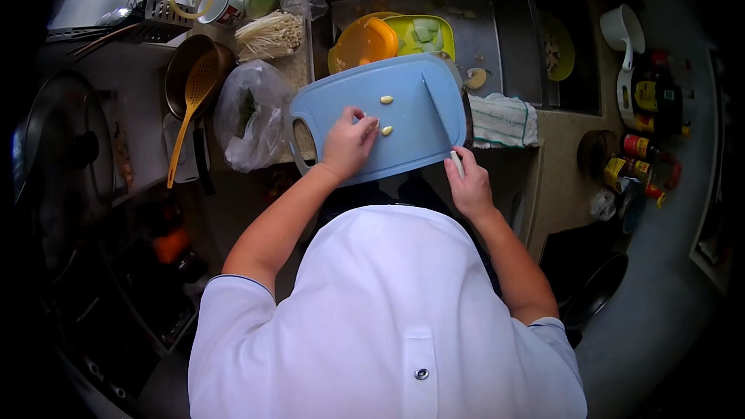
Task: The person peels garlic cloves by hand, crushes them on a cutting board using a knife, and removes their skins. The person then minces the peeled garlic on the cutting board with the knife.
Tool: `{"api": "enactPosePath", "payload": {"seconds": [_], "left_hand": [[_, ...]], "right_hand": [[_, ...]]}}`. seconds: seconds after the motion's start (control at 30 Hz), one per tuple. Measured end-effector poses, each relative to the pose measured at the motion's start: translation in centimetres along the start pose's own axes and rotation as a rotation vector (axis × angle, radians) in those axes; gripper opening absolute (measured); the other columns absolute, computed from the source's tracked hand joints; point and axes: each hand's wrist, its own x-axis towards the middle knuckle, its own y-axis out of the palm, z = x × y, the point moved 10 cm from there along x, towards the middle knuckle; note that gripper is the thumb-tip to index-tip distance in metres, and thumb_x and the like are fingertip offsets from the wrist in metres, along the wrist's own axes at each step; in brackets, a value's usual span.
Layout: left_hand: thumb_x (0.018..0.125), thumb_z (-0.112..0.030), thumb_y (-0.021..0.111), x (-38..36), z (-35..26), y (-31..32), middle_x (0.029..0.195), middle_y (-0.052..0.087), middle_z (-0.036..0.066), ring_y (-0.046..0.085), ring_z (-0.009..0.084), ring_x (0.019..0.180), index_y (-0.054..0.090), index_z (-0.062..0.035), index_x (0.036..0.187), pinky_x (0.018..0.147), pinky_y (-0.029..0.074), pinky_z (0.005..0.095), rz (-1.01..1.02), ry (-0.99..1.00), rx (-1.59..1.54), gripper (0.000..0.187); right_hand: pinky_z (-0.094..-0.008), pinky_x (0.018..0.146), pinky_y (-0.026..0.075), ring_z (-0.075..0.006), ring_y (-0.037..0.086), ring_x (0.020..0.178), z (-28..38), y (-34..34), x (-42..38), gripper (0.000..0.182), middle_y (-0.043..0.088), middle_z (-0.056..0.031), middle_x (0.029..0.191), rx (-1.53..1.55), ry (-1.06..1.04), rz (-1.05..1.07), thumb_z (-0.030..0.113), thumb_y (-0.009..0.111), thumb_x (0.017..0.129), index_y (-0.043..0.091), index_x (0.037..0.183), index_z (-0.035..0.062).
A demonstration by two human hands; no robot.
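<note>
A blue cutting board [326, 105] lies at the counter's front edge, partly over the sink. Two pale garlic cloves, an upper one [386, 99] and a lower one [386, 131], rest near its middle. My left hand [349, 140] is over the board, just left of the lower clove, with fingers pinched together; what they hold, if anything, is too small to tell. At the board's right side, my right hand [469, 181] grips the white handle of a knife [437, 109], whose blade points away from me over the board.
Behind the board, orange [372, 43] and green [442, 29] containers sit in the sink. Enoki mushrooms [269, 36], a plastic bag [254, 112] and a pan with a yellow slotted spatula [200, 81] are left. A striped cloth [504, 120] and several bottles [644, 147] are right.
</note>
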Motion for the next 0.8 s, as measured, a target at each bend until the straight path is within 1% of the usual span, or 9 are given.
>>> {"api": "enactPosePath", "payload": {"seconds": [0.1, 0.17, 0.3, 0.37, 0.47, 0.67, 0.7, 0.77, 0.8], "left_hand": [[0.089, -0.013, 0.072, 0.1, 1.1, -0.8, 0.106, 0.06, 0.015, 0.065, 0.0363, 0.082, 0.071, -0.0076, 0.103, 0.072, 0.055, 0.0431, -0.107, -0.002, -0.038, 0.015], [0.089, -0.013, 0.072, -0.1, 3.3, -0.7, 0.106, 0.061, 0.015, 0.065, 0.036, 0.082, 0.072, -0.0087, 0.103, 0.072, 0.055, 0.0434, -0.141, -0.12, -0.18, 0.015], [0.087, -0.011, 0.072, 0.1, 1.4, -2.2, 0.102, 0.061, 0.013, 0.066, 0.0337, 0.082, 0.073, -0.0096, 0.1, 0.071, 0.055, 0.0422, -0.156, -0.113, -0.092, 0.013], [0.085, -0.01, 0.074, 0.0, -1.1, -1.3, 0.1, 0.06, 0.011, 0.065, 0.0309, 0.083, 0.074, -0.0104, 0.097, 0.07, 0.055, 0.0409, -0.062, 0.092, 0.023, 0.013], [0.083, -0.01, 0.075, -0.3, -0.9, -0.2, 0.098, 0.059, 0.011, 0.065, 0.0292, 0.083, 0.073, -0.0099, 0.091, 0.069, 0.054, 0.0403, -0.049, 0.067, 0.04, 0.008], [0.085, -0.012, 0.074, -1.3, -0.7, 0.8, 0.095, 0.057, 0.011, 0.064, 0.0314, 0.084, 0.067, -0.0055, 0.09, 0.069, 0.053, 0.0425, -0.057, 0.058, 0.107, 0.011], [0.085, -0.012, 0.074, -1.4, -1.2, 0.3, 0.095, 0.057, 0.011, 0.064, 0.0314, 0.084, 0.067, -0.0055, 0.09, 0.069, 0.053, 0.0425, -0.061, 0.06, 0.112, 0.011], [0.087, -0.01, 0.073, -1.1, -1.4, -3.9, 0.095, 0.058, 0.013, 0.064, 0.0335, 0.084, 0.066, -0.0045, 0.094, 0.069, 0.052, 0.0426, -0.166, -0.047, 0.021, 0.012], [0.092, -0.005, 0.07, -0.6, -2.7, -6.7, 0.092, 0.061, 0.011, 0.061, 0.0246, 0.07, 0.066, -0.0045, 0.097, 0.062, 0.05, 0.0357, -0.265, 0.006, -0.066, 0.007]], "right_hand": [[-0.0453, 0.07, 0.055, -0.0432, 0.07, 0.081, -0.4, 0.0, 0.0, 0.033, 0.07, -0.0243, 0.089, -0.003, 0.018, 0.028, 0.026, 0.064, 0.1, 0.059, 0.123, 0.0021], [-0.0453, 0.07, 0.055, -0.0429, 0.071, 0.083, -0.5, 0.0, 0.1, 0.033, 0.07, -0.0244, 0.09, 0.002, -0.01, 0.017, 0.026, 0.064, 0.1, 0.059, 0.123, 0.0024], [-0.0453, 0.071, 0.055, -0.0428, 0.071, 0.084, -0.7, -0.1, 0.2, 0.033, 0.071, -0.0244, 0.09, 0.009, 0.008, 0.034, 0.027, 0.064, 0.1, 0.06, 0.123, 0.0029], [-0.0451, 0.071, 0.055, -0.0424, 0.071, 0.084, -0.9, -0.1, 0.2, 0.033, 0.071, -0.024, 0.09, 0.02, 0.008, 0.036, 0.027, 0.064, 0.1, 0.06, 0.122, 0.003], [-0.0448, 0.071, 0.055, -0.0421, 0.071, 0.085, -1.0, -0.1, 0.2, 0.033, 0.071, -0.024, 0.09, 0.019, 0.028, 0.055, 0.027, 0.064, 0.1, 0.06, 0.123, 0.0032], [-0.0445, 0.072, 0.055, -0.0424, 0.071, 0.086, -1.1, -0.3, 0.4, 0.034, 0.071, -0.0247, 0.092, 0.026, 0.038, 0.066, 0.027, 0.065, 0.099, 0.061, 0.123, 0.0032], [-0.0445, 0.072, 0.055, -0.0424, 0.071, 0.086, -1.2, -0.4, 0.3, 0.034, 0.071, -0.0247, 0.092, 0.03, 0.032, 0.064, 0.027, 0.065, 0.099, 0.061, 0.123, 0.0032], [-0.0444, 0.074, 0.056, -0.043, 0.071, 0.089, -1.6, -0.5, 0.5, 0.034, 0.07, -0.0252, 0.094, 0.008, 0.031, 0.054, 0.027, 0.065, 0.099, 0.061, 0.124, 0.004], [-0.0444, 0.076, 0.055, -0.0424, 0.071, 0.09, -1.7, -0.4, 0.6, 0.036, 0.071, -0.0252, 0.095, 0.019, 0.079, 0.081, 0.028, 0.065, 0.098, 0.061, 0.125, 0.0049]]}}
